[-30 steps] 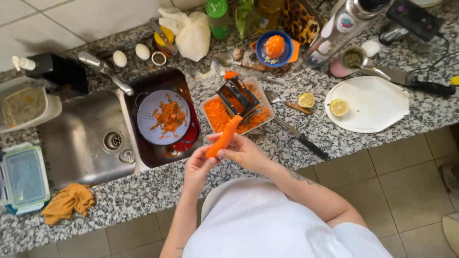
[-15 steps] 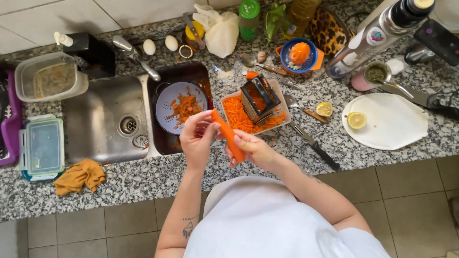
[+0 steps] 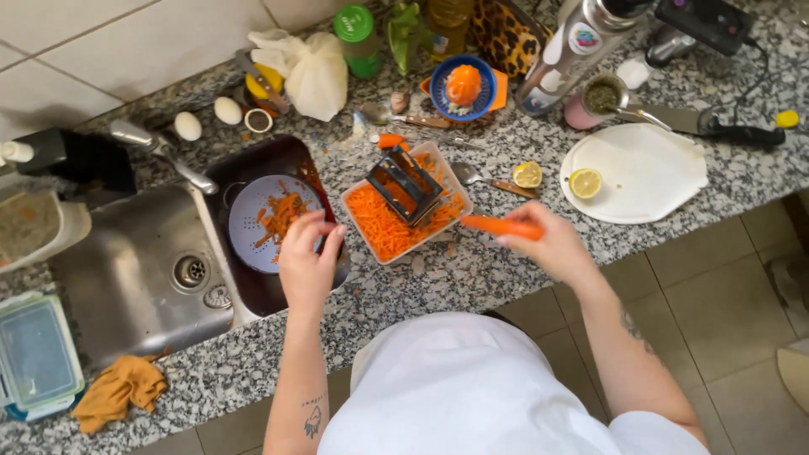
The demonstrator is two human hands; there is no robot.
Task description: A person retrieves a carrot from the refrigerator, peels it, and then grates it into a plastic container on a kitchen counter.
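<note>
A person's right hand (image 3: 548,244) closes its grip on a peeled carrot (image 3: 503,226) just right of the tray of grated carrot (image 3: 396,227) on the granite bench (image 3: 472,278). The left hand (image 3: 308,265), fingers curled and holding nothing visible, hovers over the colander (image 3: 253,219) in the sink.

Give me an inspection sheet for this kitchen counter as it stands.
Surface: speckled granite counter, scattered with orange scraps.
Job's things: carrot; white tray of grated carrot with box grater lying in it; colander holding carrot peelings in the sink.
Clutter: two eggs, lemon halves, blue citrus juicer, white board, knife, spoon, yellow cloth.
Hands: right hand grips the carrot; left hand over the colander's edge, whether it holds anything cannot be told.
Cables: black cord at rear right.
Surroundings: tiled wall, tiled floor.
</note>
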